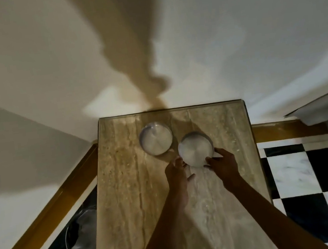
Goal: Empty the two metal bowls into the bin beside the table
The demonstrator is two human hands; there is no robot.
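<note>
Two round metal bowls stand on a marble-topped table (126,193). The far bowl (156,140) sits alone near the table's back edge. The near bowl (195,149) is held from both sides: my left hand (176,172) grips its left front rim and my right hand (222,163) grips its right front rim. Whether this bowl rests on the table or is slightly lifted I cannot tell. Both bowls look pale and shiny inside; their contents are not discernible. The bin (82,237), round with a dark liner, stands on the floor left of the table.
White walls meet in a corner behind the table, with a brown skirting board (46,225) along the floor. Black and white checkered tiles (313,177) lie to the right. A white door frame or ledge (325,108) juts in at right.
</note>
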